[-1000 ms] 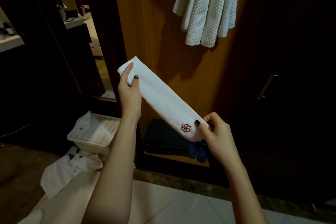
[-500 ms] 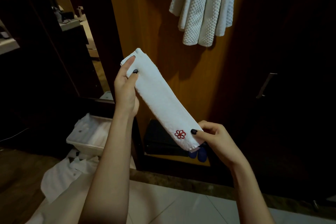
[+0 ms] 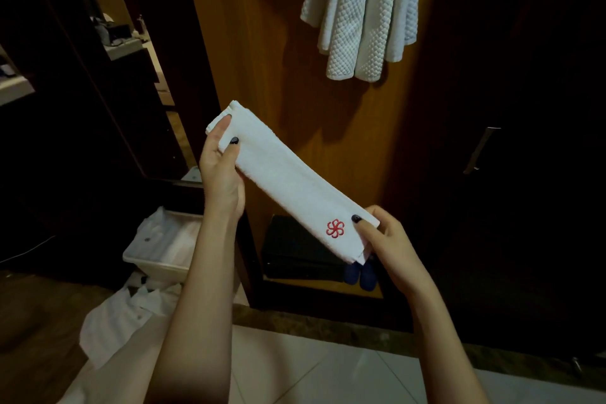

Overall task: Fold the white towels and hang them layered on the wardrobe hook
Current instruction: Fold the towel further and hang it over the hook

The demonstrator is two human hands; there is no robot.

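**Hands at both ends of folded white towel**

Left hand [image 3: 223,170]: raised at mid-frame, with the forearm rising steeply from the lower edge of the view. The thumb, with a dark nail, presses on the near face of the folded towel [image 3: 288,184]. One finger lies straight along the edge at the upper end. The remaining fingers are behind the cloth and hidden. The grip is a pinch on the upper end.

Right hand [image 3: 387,239]: lower and to the right, with the forearm entering from the lower right corner. The thumb presses on the near face just beside the red emblem [image 3: 335,228]. The fingers curl behind the lower end. The grip is a pinch on that end.

Towel position: the folded towel is a long narrow strip held in the air. It slants from the left hand at the upper left down to the right hand at the lower right and spans straight between the two grips. The emblem faces the camera near the lower end.

Surroundings: the strip is in front of the wooden wardrobe panel [image 3: 262,75]. It is below and well apart from the white waffle towels [image 3: 360,10] hanging at the top of the panel. A dark case [image 3: 295,249] and blue slippers [image 3: 360,274] sit on the wardrobe's bottom shelf. A white bin [image 3: 164,249] and a white garment [image 3: 114,328] lie on the floor to the left.
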